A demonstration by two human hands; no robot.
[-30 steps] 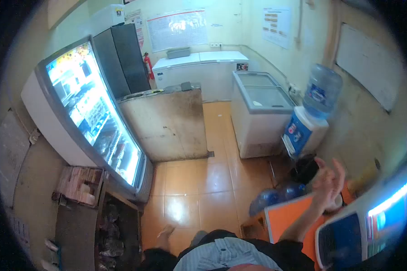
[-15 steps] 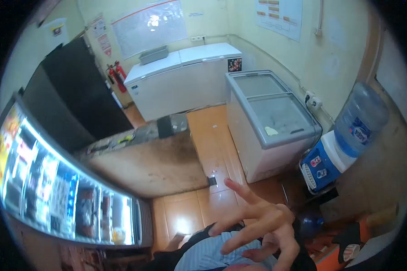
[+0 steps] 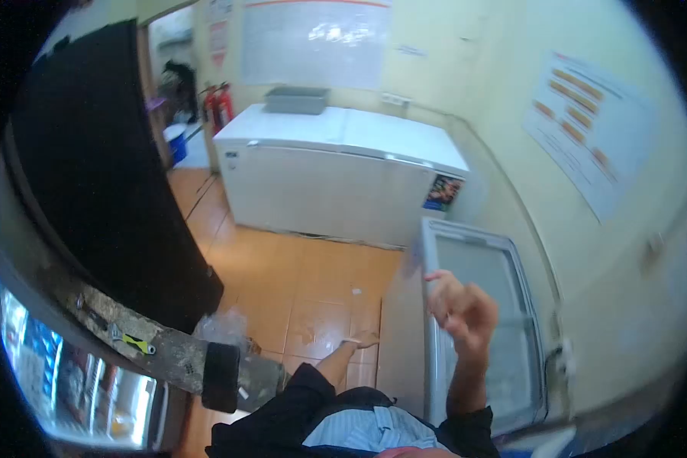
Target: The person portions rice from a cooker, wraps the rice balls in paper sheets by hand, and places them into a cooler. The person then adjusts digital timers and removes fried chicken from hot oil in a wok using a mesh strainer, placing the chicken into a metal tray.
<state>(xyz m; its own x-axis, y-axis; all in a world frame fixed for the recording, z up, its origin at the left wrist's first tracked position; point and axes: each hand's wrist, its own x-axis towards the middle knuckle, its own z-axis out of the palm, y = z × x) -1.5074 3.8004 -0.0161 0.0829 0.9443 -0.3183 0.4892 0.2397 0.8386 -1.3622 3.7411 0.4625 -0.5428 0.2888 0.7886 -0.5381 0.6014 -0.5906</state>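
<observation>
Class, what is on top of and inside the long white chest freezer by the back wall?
The long white chest freezer has a grey tray on top, toward its left end. Its top is shut, so whatever is inside is covered and cannot be seen.

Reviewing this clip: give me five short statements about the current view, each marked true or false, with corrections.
1. The right hand has every finger held straight. False: its fingers are bent.
2. The left hand shows against the tiled floor. True.
3. A grey tray sits on the white chest freezer. True.
4. The fire extinguishers are blue. False: they are red.
5. A partly yellow tool lies on the ledge. True.
</observation>
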